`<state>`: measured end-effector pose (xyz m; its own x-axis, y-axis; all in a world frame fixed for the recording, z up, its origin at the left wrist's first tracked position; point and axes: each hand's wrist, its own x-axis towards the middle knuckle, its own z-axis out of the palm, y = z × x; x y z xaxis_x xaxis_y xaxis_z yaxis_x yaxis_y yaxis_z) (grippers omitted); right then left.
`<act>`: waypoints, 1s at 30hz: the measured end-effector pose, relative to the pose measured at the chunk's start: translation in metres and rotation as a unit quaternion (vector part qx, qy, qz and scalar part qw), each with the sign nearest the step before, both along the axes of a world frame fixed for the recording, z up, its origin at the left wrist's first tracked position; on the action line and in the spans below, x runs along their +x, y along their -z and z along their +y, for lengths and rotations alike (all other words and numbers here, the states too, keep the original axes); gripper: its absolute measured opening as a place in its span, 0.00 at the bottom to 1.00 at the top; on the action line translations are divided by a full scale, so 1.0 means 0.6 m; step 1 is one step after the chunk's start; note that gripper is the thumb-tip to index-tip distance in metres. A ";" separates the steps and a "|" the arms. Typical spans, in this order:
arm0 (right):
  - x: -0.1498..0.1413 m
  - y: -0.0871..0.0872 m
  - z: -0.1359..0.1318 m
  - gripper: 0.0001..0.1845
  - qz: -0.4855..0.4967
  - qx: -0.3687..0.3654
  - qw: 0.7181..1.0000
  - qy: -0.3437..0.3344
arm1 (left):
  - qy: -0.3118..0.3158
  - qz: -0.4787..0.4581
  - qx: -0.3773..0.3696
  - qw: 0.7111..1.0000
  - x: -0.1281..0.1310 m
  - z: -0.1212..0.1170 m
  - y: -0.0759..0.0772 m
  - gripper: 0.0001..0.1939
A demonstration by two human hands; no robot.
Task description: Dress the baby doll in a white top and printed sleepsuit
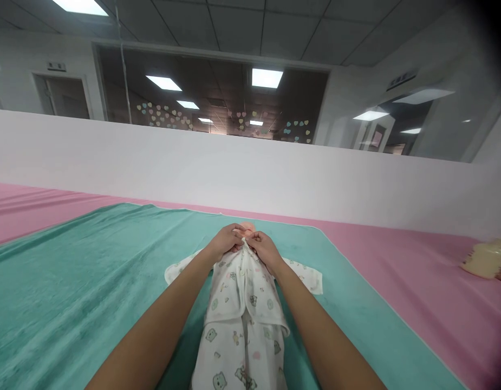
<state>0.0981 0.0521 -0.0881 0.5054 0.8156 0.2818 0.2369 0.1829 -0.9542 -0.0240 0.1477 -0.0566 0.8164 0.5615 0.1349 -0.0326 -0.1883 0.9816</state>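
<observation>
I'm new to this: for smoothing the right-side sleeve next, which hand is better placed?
Probably the right hand: it's nearer that sleeve; the left hand is on the other side of the collar.

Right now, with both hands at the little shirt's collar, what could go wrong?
The left hand and right hand pinch the shirt at the collar, drawing it into folds, so hard tugging might strain it. They also partly hide the doll's head just beyond, so a slip could bump it.

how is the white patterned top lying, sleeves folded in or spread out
Spread out: both sleeves of the white patterned top extend to either side over the green cloth.
</observation>
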 end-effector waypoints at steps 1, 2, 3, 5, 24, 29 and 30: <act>-0.001 0.001 0.001 0.16 -0.008 -0.003 1.000 0.003 | -0.019 0.016 0.007 1.000 0.000 -0.002 -0.002 0.17; -0.002 0.001 0.001 0.16 -0.014 -0.006 1.000 0.005 | -0.036 0.029 0.014 0.999 0.000 -0.004 -0.004 0.16; -0.002 0.001 0.001 0.16 -0.021 -0.010 1.000 0.009 | -0.050 0.038 0.019 0.998 0.000 -0.005 -0.006 0.15; -0.004 0.000 0.001 0.14 -0.037 -0.016 0.999 0.020 | -0.060 0.045 0.022 0.997 0.000 -0.009 -0.009 0.14; 0.005 0.004 0.000 0.13 0.030 0.011 0.999 -0.025 | -0.023 -0.012 0.068 0.997 -0.005 -0.010 -0.004 0.09; 0.007 0.007 0.002 0.13 0.033 0.005 0.999 -0.004 | -0.066 0.009 0.205 0.976 -0.004 -0.013 -0.008 0.07; 0.008 0.008 0.003 0.13 0.033 0.002 0.999 0.002 | -0.081 0.010 0.236 0.968 -0.002 -0.012 -0.008 0.07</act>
<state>0.1026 0.0539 -0.0930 0.5261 0.8125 0.2512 0.1744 0.1860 -0.9669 -0.0254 0.1403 -0.0518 0.7287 0.5619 0.3916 0.0534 -0.6167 0.7854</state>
